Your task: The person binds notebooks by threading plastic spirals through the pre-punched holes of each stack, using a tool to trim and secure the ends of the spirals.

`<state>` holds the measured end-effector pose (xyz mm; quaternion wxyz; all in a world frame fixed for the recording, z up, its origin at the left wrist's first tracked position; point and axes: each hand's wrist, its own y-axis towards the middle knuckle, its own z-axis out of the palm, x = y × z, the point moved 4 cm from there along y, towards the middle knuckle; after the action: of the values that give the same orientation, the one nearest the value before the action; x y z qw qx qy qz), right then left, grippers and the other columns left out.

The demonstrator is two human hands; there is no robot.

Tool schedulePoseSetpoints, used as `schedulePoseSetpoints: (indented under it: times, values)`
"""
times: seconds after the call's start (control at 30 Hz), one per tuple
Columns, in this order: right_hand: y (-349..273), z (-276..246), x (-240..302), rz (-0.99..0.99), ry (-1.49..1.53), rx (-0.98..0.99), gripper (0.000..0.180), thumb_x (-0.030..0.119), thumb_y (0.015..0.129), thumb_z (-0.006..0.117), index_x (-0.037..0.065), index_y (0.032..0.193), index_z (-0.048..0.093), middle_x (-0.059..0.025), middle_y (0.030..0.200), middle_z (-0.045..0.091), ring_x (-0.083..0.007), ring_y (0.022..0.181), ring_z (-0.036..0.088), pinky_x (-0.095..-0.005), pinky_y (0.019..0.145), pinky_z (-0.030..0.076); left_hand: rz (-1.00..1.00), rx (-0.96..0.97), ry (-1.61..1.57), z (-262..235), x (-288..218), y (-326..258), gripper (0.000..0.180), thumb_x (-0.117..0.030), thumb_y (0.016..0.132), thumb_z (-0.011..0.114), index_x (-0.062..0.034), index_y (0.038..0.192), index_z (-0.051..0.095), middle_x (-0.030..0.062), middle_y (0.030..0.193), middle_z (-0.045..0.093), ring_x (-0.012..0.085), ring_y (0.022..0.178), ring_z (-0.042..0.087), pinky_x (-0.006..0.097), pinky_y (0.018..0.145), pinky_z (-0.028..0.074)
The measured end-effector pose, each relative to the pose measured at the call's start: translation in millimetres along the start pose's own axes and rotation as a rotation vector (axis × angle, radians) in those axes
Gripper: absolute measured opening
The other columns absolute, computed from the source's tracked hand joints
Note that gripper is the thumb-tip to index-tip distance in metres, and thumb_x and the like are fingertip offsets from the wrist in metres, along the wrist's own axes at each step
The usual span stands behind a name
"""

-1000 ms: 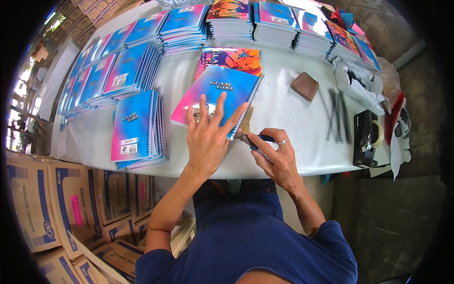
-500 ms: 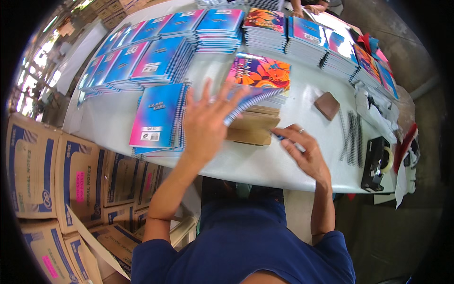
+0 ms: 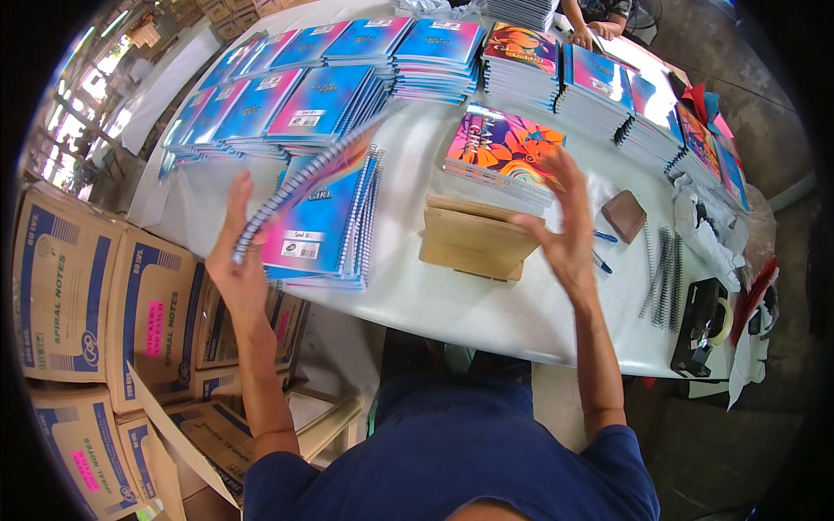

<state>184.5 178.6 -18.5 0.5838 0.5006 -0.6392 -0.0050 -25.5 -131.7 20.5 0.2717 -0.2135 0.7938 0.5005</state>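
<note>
My left hand (image 3: 236,276) grips a spiral notebook (image 3: 306,184) by its coiled edge, tilted and blurred by motion. It hangs over a stack of blue and pink spiral notebooks (image 3: 343,213) at the table's front left. My right hand (image 3: 569,239) is open, fingers spread, over the right end of an upright brown cardboard block (image 3: 473,243); whether it touches cannot be made out. Just beyond the block lies a stack of orange floral notebooks (image 3: 499,143). Beside my right hand lies a blue-handled hand tool (image 3: 601,262), partly hidden.
Rows of notebook stacks (image 3: 356,39) line the table's far side. At the right are a brown block (image 3: 625,216), loose black coils (image 3: 665,278) and a tape dispenser (image 3: 699,326). Cartons (image 3: 69,286) stand at the left. Another person's hands (image 3: 595,33) show at the far edge.
My left hand has carried the notebook left, from beside the cardboard block to over the blue stack. My right hand has let go of the blue-handled tool and risen, fingers spreading.
</note>
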Motion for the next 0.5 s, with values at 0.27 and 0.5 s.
schedulePoseSetpoints:
  times: [0.27, 0.5]
  values:
    - [46.0, 92.8, 73.8, -0.127, 0.609, 0.536, 0.035, -0.004, 0.074, 0.072, 0.003, 0.107, 0.069, -0.0096, 0.118, 0.067, -0.0237, 0.117, 0.059, -0.0346, 0.093, 0.051, -0.066, 0.355, -1.302, 9.6, 61.1, 31.9, 0.048, -0.040, 0.097, 0.048, -0.0258, 0.143, 0.045, 0.0065, 0.150, 0.040, 0.0418, 0.142, 0.024, 0.054, 0.115, 0.025]
    - [26.0, 155.1, 95.1, -0.527, -0.039, 0.443, 0.030, 0.009, 0.083, 0.068, 0.003, 0.112, 0.066, -0.0103, 0.122, 0.063, -0.0291, 0.110, 0.060, -0.0392, 0.092, 0.050, -0.604, 0.399, -0.518, -11.3, 144.0, 59.1, 0.070, -0.043, 0.097, 0.049, -0.0119, 0.153, 0.021, 0.0140, 0.152, 0.036, 0.0290, 0.137, 0.037, 0.038, 0.111, 0.032]
